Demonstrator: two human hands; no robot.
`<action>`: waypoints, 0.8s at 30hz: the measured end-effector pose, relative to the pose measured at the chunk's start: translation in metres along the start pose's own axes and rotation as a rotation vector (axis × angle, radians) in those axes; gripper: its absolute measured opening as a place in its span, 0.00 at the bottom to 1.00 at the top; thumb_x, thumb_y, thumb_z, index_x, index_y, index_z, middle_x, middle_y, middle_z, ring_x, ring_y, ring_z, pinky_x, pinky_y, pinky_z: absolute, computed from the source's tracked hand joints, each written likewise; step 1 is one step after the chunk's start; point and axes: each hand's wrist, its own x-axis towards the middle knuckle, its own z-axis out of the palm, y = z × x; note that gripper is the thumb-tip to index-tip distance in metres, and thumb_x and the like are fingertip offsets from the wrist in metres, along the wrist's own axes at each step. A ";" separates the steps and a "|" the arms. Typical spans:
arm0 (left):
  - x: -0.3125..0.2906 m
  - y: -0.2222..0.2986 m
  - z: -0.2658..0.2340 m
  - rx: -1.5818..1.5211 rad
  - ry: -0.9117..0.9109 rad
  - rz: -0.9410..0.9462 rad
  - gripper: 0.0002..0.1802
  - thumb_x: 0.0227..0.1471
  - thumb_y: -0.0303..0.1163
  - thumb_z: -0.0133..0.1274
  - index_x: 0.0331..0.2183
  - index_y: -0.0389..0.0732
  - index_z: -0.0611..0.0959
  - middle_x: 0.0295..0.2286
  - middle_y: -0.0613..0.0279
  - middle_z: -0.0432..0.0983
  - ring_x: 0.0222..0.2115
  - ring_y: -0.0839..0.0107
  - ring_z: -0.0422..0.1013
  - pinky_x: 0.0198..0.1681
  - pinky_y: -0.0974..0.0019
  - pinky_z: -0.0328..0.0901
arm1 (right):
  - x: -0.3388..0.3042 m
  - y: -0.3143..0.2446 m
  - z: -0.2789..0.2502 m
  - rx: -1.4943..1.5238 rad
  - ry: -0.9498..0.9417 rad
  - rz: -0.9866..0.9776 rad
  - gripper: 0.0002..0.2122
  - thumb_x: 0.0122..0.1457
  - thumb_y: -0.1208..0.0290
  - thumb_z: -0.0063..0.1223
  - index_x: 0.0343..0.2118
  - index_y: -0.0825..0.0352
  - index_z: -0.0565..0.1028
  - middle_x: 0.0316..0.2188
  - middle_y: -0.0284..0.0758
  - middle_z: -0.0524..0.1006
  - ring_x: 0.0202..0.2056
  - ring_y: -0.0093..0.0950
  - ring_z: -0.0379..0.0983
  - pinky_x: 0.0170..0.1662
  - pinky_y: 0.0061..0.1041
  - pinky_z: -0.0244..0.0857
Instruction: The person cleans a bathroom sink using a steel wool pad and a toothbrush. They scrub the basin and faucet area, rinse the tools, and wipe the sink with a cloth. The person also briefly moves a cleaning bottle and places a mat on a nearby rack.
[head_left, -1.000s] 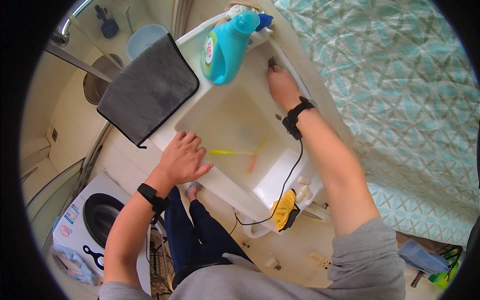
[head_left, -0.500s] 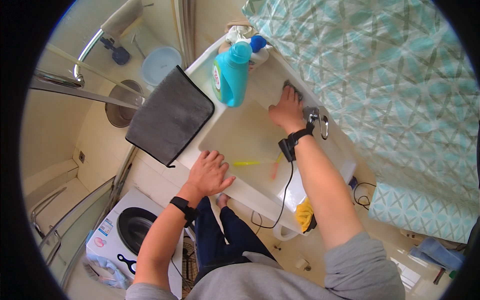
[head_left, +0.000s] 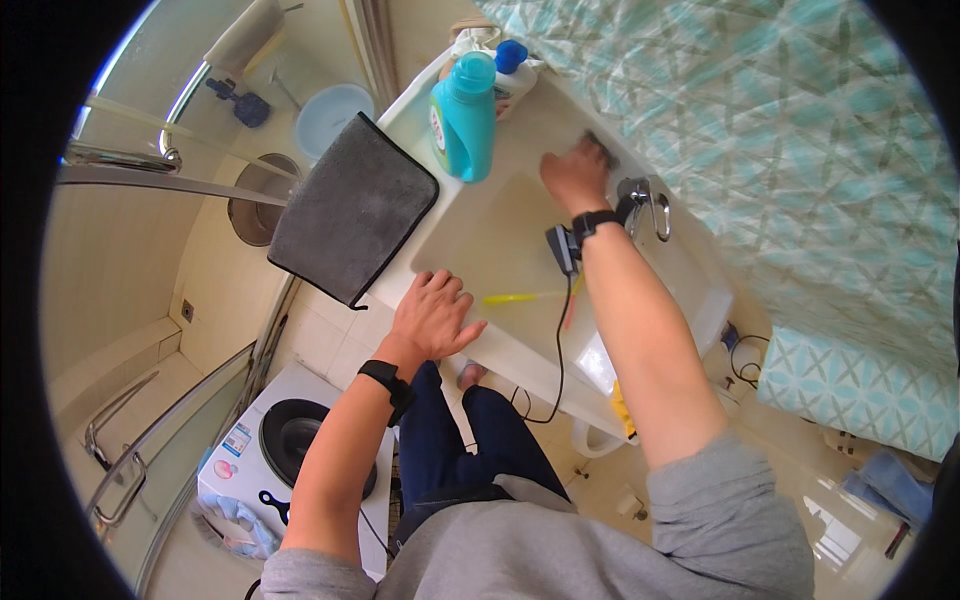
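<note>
Fingers: left hand (head_left: 433, 318) loosely spread, right hand (head_left: 577, 180) too blurry to tell | dark wad (head_left: 600, 150) near faucet (head_left: 635, 190) | right's slid faucetward, probably wiping

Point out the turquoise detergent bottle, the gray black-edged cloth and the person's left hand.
Turquoise detergent bottle (head_left: 469, 125): head view, on its body.
Gray black-edged cloth (head_left: 355, 205): head view, mid-surface.
Left hand (head_left: 434, 315): head view, back of the hand.
</note>
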 end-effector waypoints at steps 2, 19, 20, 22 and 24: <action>0.000 0.000 0.001 -0.002 0.018 -0.006 0.28 0.58 0.59 0.51 0.33 0.42 0.89 0.35 0.59 0.77 0.46 0.60 0.68 0.54 0.57 0.61 | 0.024 -0.029 0.023 -0.024 0.139 -0.286 0.36 0.57 0.60 0.55 0.66 0.77 0.64 0.64 0.55 0.68 0.67 0.51 0.61 0.72 0.51 0.50; 0.002 -0.013 -0.002 -0.121 -0.035 0.100 0.33 0.60 0.61 0.48 0.38 0.38 0.88 0.38 0.56 0.77 0.48 0.58 0.68 0.55 0.54 0.59 | -0.110 0.000 0.042 0.077 0.078 0.282 0.16 0.64 0.73 0.53 0.52 0.62 0.83 0.42 0.49 0.84 0.44 0.48 0.82 0.48 0.43 0.75; 0.002 -0.013 -0.002 -0.111 -0.031 0.095 0.33 0.60 0.60 0.48 0.39 0.38 0.88 0.39 0.56 0.78 0.49 0.58 0.68 0.56 0.54 0.59 | -0.130 0.006 0.045 0.089 0.029 0.372 0.16 0.65 0.71 0.55 0.55 0.63 0.82 0.42 0.49 0.85 0.43 0.47 0.83 0.48 0.41 0.76; 0.003 -0.012 0.000 -0.131 -0.021 0.065 0.31 0.59 0.59 0.50 0.40 0.38 0.88 0.41 0.55 0.78 0.51 0.57 0.68 0.59 0.52 0.59 | -0.165 0.016 0.055 0.430 -0.073 0.569 0.18 0.68 0.67 0.56 0.57 0.68 0.80 0.42 0.40 0.87 0.42 0.38 0.85 0.48 0.37 0.76; 0.006 -0.010 0.003 -0.164 0.022 0.033 0.28 0.57 0.56 0.53 0.41 0.39 0.88 0.43 0.55 0.79 0.53 0.56 0.69 0.61 0.51 0.59 | -0.182 0.024 0.061 0.830 -0.277 0.596 0.20 0.69 0.66 0.56 0.60 0.70 0.77 0.46 0.37 0.85 0.46 0.33 0.82 0.49 0.35 0.76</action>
